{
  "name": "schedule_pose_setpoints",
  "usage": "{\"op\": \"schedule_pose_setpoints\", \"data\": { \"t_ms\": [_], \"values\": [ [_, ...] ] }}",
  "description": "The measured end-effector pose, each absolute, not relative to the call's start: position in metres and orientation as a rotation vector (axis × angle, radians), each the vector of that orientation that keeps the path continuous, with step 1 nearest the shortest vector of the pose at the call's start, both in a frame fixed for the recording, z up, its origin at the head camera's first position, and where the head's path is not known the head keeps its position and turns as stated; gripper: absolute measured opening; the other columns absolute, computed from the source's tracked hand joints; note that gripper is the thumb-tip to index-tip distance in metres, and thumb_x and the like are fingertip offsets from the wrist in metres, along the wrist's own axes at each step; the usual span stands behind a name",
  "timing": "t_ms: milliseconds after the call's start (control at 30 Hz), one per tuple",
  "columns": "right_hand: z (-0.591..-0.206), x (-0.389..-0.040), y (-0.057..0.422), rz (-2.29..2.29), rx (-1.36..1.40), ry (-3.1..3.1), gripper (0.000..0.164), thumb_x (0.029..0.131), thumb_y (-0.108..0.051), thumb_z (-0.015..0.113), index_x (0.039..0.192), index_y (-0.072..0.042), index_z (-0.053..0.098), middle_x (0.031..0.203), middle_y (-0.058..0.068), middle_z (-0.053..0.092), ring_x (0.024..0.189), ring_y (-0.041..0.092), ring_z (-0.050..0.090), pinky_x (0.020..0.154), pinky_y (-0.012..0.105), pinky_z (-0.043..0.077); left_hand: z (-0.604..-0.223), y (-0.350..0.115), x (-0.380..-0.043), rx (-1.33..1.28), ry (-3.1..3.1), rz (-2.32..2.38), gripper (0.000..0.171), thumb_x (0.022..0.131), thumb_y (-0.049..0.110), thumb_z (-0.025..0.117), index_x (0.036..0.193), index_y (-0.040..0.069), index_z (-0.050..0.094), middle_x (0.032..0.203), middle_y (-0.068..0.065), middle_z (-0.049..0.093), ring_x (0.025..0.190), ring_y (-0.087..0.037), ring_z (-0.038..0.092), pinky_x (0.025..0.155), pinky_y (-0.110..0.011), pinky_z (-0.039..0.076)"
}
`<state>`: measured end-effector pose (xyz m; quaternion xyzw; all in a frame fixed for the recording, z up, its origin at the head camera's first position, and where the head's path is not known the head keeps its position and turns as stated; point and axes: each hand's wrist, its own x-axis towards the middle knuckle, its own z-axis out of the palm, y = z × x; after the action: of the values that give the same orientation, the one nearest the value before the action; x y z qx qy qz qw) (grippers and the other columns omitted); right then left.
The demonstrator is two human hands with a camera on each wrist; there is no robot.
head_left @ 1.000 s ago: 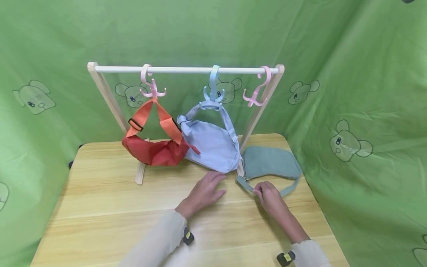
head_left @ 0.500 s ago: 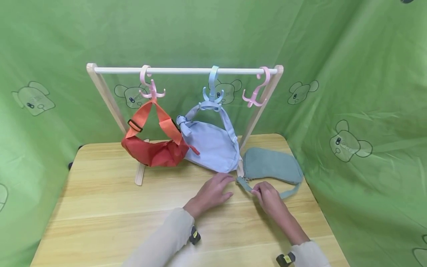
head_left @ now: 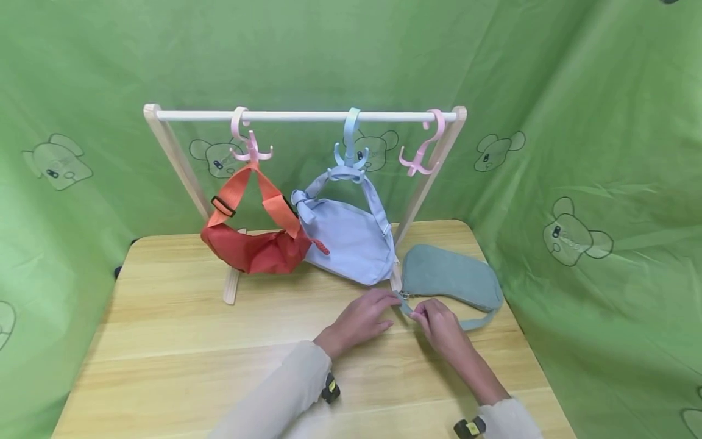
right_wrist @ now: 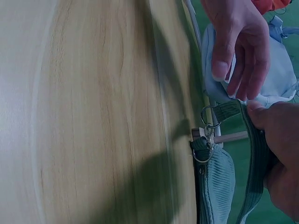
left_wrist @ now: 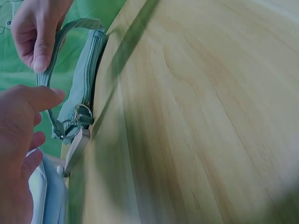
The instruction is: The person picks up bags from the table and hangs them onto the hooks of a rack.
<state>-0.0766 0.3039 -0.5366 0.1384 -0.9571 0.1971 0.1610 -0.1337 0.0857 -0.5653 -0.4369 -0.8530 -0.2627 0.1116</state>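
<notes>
A grey-green shoulder bag [head_left: 452, 277] lies on the table at the right, its strap [head_left: 476, 323] looping toward the person. My right hand [head_left: 445, 329] pinches this strap between thumb and fingertips and lifts part of it. Close to its left, my left hand [head_left: 362, 323] reaches in with fingers loosely bent and thumb apart, fingertips right at the strap's end. In the right wrist view, metal rings [right_wrist: 208, 126] join the strap to the bag's zipped end. The left wrist view shows the left thumb [left_wrist: 44, 99] overlapping the strap just below the right hand.
A rack with a white bar [head_left: 296, 115] stands behind. A red bag [head_left: 255, 250] hangs from a pink hook [head_left: 252, 146], and a light blue bag [head_left: 351, 241] from a blue hook [head_left: 349, 146]. Another pink hook [head_left: 421, 155] hangs at the right. Green cloth surrounds the table [head_left: 181, 360].
My left hand has moved right, up to the end of the strap. The grey-green bag has shifted and turned slightly to the right; the right hand keeps its pinch on the strap.
</notes>
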Motion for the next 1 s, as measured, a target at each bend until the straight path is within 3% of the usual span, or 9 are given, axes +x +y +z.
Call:
{"op": "schedule_pose_setpoints", "data": {
  "t_ms": [300,533,1000],
  "values": [
    [-0.5339,-0.0761,0.3009,0.582,0.386,-2.746,0.018,0.086,-0.014,0.082,0.083,-0.007,0.065,0.077,0.0,0.061,0.071,0.01,0.058,0.063,0.028,0.058,-0.5637,0.0919,-0.1319,-1.297,-2.517,-0.755,0.043,0.09,0.022,0.08,0.131,0.016,0.068,0.135,0.001,0.069,0.13,-0.016,0.063,0.116,-0.026,0.047],
    [-0.5331,-0.0767,0.2971,0.569,0.421,-2.732,0.018,0.085,-0.014,0.082,0.084,-0.006,0.066,0.078,0.001,0.062,0.072,0.012,0.06,0.064,0.029,0.058,-0.5634,0.0952,-0.1323,-1.305,-2.512,-0.78,0.045,0.093,0.024,0.079,0.135,0.013,0.067,0.138,-0.003,0.068,0.133,-0.017,0.061,0.117,-0.027,0.046],
    [-0.5302,-0.0751,0.2945,0.558,0.447,-2.734,0.019,0.083,-0.016,0.084,0.082,-0.009,0.066,0.078,-0.002,0.062,0.072,0.01,0.059,0.063,0.029,0.057,-0.5577,0.0958,-0.1327,-1.302,-2.563,-0.797,0.028,0.097,0.031,0.074,0.12,0.016,0.073,0.121,0.005,0.075,0.121,-0.012,0.067,0.11,-0.022,0.051]
  ]
}}
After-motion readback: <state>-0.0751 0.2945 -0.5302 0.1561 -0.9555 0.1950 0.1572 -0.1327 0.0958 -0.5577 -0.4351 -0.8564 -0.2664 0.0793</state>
